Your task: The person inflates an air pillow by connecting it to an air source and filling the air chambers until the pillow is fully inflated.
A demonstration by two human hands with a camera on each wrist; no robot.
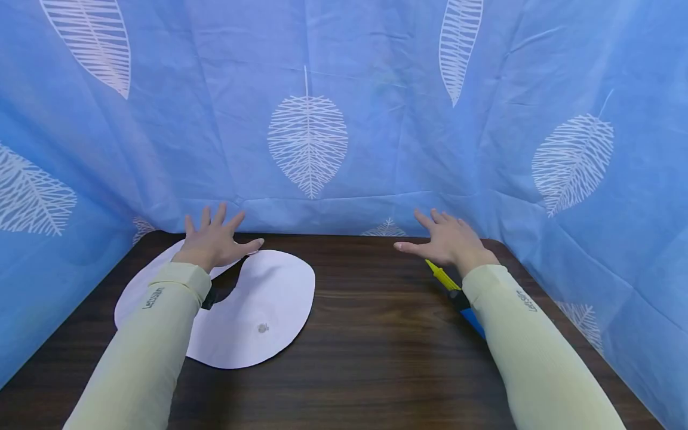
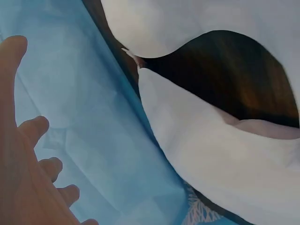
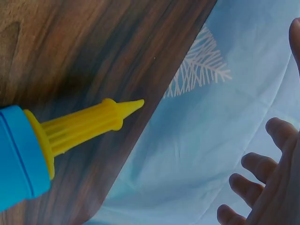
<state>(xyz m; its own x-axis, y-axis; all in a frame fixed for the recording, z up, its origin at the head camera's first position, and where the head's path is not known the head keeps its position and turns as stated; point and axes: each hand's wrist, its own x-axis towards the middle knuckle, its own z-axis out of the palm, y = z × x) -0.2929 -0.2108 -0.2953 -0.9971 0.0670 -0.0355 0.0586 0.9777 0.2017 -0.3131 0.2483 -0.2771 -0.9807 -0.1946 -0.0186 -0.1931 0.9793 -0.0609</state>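
Observation:
My left hand is held with fingers spread above a flat white U-shaped piece, which looks like a deflated neck pillow with a small clear valve on it. In the left wrist view the pillow curves round a patch of dark wood, and no finger grips it. My right hand, fingers spread too, is over the table's far right. Below it lies a blue hand pump with a yellow ribbed nozzle; the sleeve hides part of it in the head view. Both hands hold nothing.
The dark wooden table has rounded far corners. A blue curtain with white leaf prints hangs behind it and along both sides, close to the table's edges.

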